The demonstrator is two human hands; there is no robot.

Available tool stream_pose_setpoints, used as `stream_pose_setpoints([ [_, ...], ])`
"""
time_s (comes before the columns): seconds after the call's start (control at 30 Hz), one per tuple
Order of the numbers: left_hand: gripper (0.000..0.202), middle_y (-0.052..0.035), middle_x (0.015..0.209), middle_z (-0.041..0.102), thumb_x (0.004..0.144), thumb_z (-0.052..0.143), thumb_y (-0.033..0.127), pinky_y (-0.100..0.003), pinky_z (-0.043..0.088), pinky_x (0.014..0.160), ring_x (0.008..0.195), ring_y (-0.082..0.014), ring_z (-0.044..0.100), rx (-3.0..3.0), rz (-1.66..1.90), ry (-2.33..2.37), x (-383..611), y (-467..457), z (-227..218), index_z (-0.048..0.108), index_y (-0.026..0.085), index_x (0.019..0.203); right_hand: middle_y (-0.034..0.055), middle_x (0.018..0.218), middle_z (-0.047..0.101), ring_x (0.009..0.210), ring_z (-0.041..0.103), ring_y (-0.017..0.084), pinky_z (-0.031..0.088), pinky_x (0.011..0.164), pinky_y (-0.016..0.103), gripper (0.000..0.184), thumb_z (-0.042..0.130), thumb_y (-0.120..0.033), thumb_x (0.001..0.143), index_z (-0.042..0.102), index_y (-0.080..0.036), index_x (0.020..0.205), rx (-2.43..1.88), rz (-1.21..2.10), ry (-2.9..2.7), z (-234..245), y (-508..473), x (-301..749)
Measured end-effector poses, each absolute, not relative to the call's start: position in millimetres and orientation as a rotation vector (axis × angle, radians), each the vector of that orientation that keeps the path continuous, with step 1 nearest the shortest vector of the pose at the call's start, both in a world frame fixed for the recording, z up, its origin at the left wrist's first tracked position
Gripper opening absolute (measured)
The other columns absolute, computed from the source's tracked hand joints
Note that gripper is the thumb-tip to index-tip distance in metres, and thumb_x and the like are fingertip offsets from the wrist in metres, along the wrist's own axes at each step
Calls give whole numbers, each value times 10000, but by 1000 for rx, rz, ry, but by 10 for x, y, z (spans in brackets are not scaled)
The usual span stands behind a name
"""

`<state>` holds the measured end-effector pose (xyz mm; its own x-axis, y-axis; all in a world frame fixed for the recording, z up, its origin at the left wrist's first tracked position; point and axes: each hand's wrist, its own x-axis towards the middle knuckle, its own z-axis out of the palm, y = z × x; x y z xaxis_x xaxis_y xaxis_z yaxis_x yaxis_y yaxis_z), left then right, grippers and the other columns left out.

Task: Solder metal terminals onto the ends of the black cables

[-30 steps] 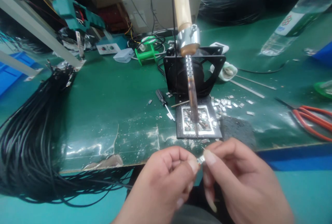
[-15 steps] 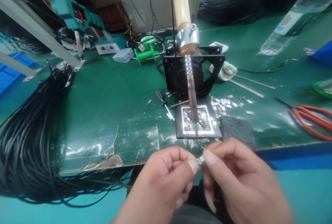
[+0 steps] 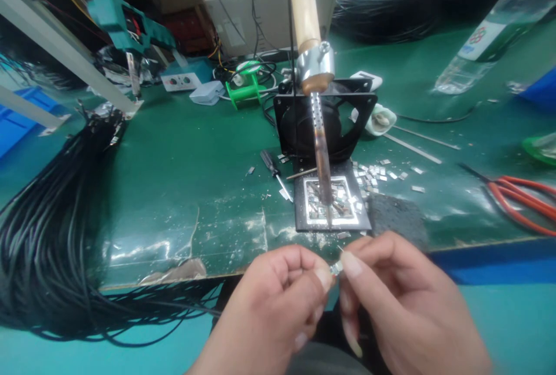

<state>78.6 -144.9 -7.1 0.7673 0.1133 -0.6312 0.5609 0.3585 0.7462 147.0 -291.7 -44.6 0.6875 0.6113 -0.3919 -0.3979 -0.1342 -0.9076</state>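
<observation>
My left hand point(image 3: 289, 291) is closed in a pinch, thumb against forefinger, on a small silvery metal piece point(image 3: 336, 268). Something reddish shows at the piece's lower edge. My right hand point(image 3: 391, 294) meets it from the other side, thumb and forefinger pinched together at the piece's right end. A fine wire tip point(image 3: 340, 247) sticks up beside the right thumb; the rest is hidden by the fingers. Just beyond the hands, a soldering iron point(image 3: 321, 149) with a wooden handle points down over a framed tray point(image 3: 309, 204) of metal scraps.
A black fan point(image 3: 284, 126) stands behind the iron. Small metal plates point(image 3: 373, 175) lie scattered to the right, a screwdriver point(image 3: 270, 163) to the left. Black cables point(image 3: 52, 236) hang over the left edge. Red-handled pliers point(image 3: 515, 201) and a plastic bottle point(image 3: 482, 44) are at right.
</observation>
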Motion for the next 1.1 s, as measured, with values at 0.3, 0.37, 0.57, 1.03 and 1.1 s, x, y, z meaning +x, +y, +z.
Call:
stream_pose_setpoints([
  [0.3,215,37,646,532,929,681,299,-197,252,499,519,-51,342,1212,-277,647,711,-1505,-28,547,157,837,38,808,584,600,609,2,547,537,43,520,589,-562,1012,502,-67,881,-1528,748,-316,-532,-2962,1443],
  [0.37,213,29,663,554,927,685,294,-191,278,506,525,-51,372,1215,-280,639,709,-1501,-37,551,154,841,32,813,575,606,609,-7,550,549,30,512,578,-549,1023,500,-66,872,-1532,741,-333,-546,-2966,1444],
  [0.57,221,19,677,573,944,670,303,-184,305,516,527,-49,395,1223,-269,617,729,-1495,-36,549,149,843,35,856,576,652,621,-20,550,569,3,485,584,-517,1026,523,-63,866,-1563,678,-365,-519,-2962,1449],
  [1.03,286,48,618,482,945,634,406,-184,236,468,477,-41,325,1195,-314,653,700,-1500,-66,516,167,840,34,825,588,545,594,4,526,490,52,583,591,-615,993,459,-60,875,-1519,788,-289,-512,-2939,1440],
  [1.1,285,46,613,482,949,624,403,-183,240,467,473,-40,326,1200,-315,659,705,-1502,-74,518,166,832,31,808,584,546,594,7,528,492,55,578,598,-614,989,465,-61,886,-1524,794,-277,-531,-2954,1438],
])
